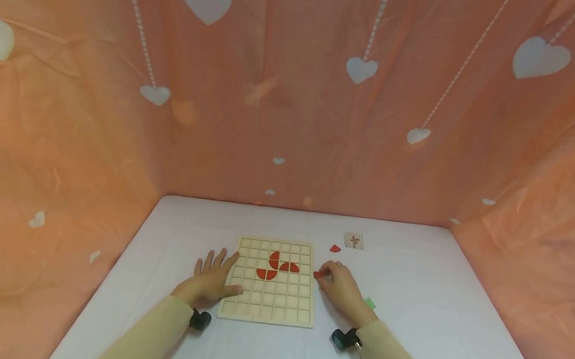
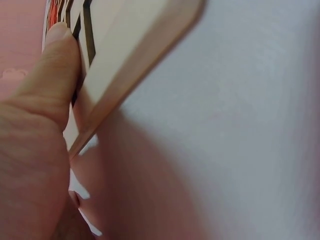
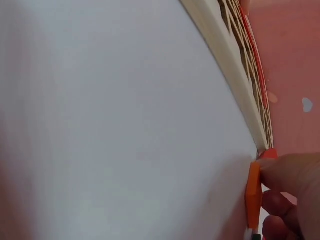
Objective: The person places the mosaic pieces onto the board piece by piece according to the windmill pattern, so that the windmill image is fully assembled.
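Wooden grid board (image 1: pixel 270 287) lies flat on the white counter (image 1: pixel 406 318), between the two hands. At its left side, the left-hand grip (image 1: pixel 210 283) is spread wide, pinching nothing: the thumb rests on the board's face and a forefinger reaches the left edge. The left wrist view shows the thumb and part of the palm; the other fingers are mostly hidden. Rightward on the grid come a lower red pair (image 1: pixel 266 274), a far red pair (image 1: pixel 273 264) and a right red pair (image 1: pixel 290 267), each forming a half-disc. Just off the right edge, the right-hand grip (image 1: pixel 341 289) is nearly closed, pinching a red piece (image 3: pixel 253 195); fingers cover much of it, and perhaps a second piece sits behind. Beyond lie a loose red piece (image 1: pixel 335 248) and a patterned card (image 1: pixel 354 241), its print too small to read. Near the right wrist, a green piece (image 1: pixel 370 303) is partly hidden.
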A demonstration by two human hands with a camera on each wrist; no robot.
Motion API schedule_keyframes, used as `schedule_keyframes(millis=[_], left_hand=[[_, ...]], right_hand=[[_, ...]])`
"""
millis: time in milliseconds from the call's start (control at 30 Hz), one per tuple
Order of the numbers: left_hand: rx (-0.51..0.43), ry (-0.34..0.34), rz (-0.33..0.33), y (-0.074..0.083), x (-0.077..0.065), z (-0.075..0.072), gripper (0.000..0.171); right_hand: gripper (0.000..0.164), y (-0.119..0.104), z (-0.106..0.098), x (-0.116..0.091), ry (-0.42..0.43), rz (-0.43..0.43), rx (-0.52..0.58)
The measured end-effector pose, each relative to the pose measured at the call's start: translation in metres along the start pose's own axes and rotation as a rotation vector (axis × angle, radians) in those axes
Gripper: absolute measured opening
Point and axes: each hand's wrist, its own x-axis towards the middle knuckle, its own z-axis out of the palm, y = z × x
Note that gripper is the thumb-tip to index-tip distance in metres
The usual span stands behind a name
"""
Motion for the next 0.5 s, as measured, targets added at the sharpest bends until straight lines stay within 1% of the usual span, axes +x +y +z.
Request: schedule_keyframes(millis=[100, 200, 333, 433, 500], left_hand=[[-0.003, 0.001, 0.001, -0.0007, -0.0003, 0.0008, 0.098], [-0.008, 0.006, 0.006, 0.0004, 0.0, -0.0012, 0.097], [-0.012, 0.002, 0.009, 0.0015, -0.0005, -0.0022, 0.096], [-0.017, -0.002, 0.007, 0.0009, -0.0014, -0.0008, 0.096], [-0.019, -0.007, 0.007, 0.0019, -0.0025, -0.002, 0.095]], right_hand=[[0.016, -0.0013, 0.0019, 0.0, -0.009, -0.001, -0.012], [0.018, -0.0027, 0.0024, 0.0016, 0.008, 0.0, -0.019], [0.021, -0.0047, 0.0028, 0.002, 0.018, 0.036, 0.003], [0.016, -0.0067, 0.0041, 0.0014, 0.015, 0.058, 0.029], [0.011, -0.0075, 0.0046, 0.0014, 0.019, 0.049, 0.044]])
